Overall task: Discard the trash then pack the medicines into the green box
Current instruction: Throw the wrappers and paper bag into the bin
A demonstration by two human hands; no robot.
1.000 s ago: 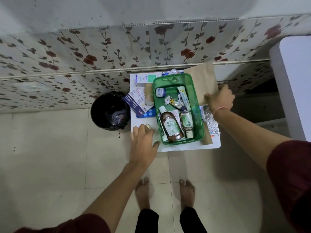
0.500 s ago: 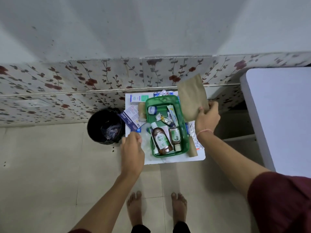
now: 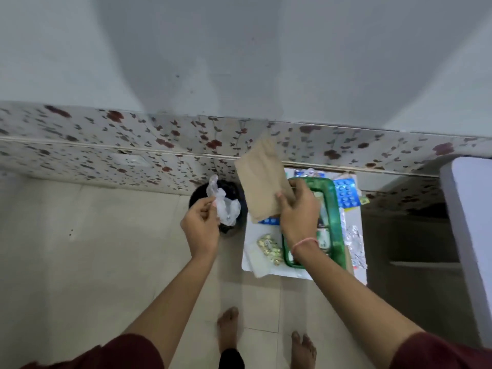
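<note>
My left hand (image 3: 200,227) pinches a crumpled clear plastic wrapper (image 3: 223,206) right above the black trash bin (image 3: 234,190) on the floor. In my right hand (image 3: 298,212) is a flat brown paper bag (image 3: 262,187), lifted over the left part of the small white table (image 3: 277,271), between the bin and the green box (image 3: 336,227). The green box sits on that table with bottles inside, mostly hidden by my right hand and wrist. A gold pill strip (image 3: 269,248) lies left of the box. Blue blister packs (image 3: 345,192) and a silver foil strip (image 3: 355,245) lie to its right.
A flowered wall panel (image 3: 133,153) runs behind the bin and table. A white cabinet (image 3: 471,235) stands at the right. My bare feet (image 3: 266,339) are on the tiled floor in front of the table.
My left hand lifted a plastic wrapper from the table's front left and carried it left over the bin. My right hand raised the brown bag and swung it left across the box. The camera shifted left.
</note>
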